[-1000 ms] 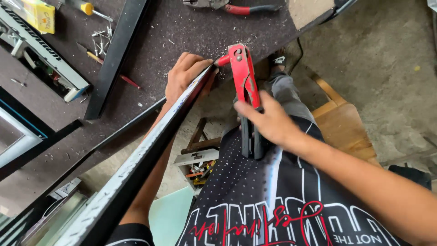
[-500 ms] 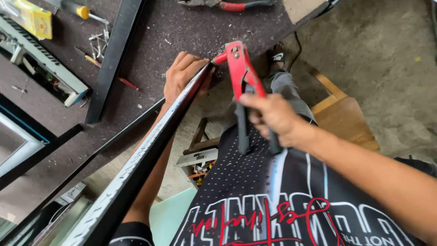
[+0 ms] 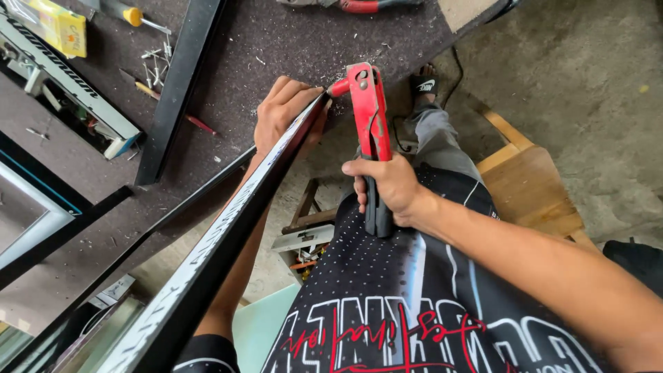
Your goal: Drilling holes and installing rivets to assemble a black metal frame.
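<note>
Right hand (image 3: pixel 388 185): fingers wrapped tight round the dark grips of a red rivet tool (image 3: pixel 369 131), handles squeezed together, nose against the top end of a long black metal frame bar (image 3: pixel 228 235).

Left hand (image 3: pixel 284 112): fingers curled over that bar end at the counter (image 3: pixel 290 41) edge; fingertips hidden behind the bar.

Bar runs diagonally off the lower left, cut off there. Open floor to the right, a wooden stool (image 3: pixel 528 186) close by. Loose rivets (image 3: pixel 157 61) lie near a second black bar (image 3: pixel 181 83). Red pliers (image 3: pixel 349 5) cropped at top.
</note>
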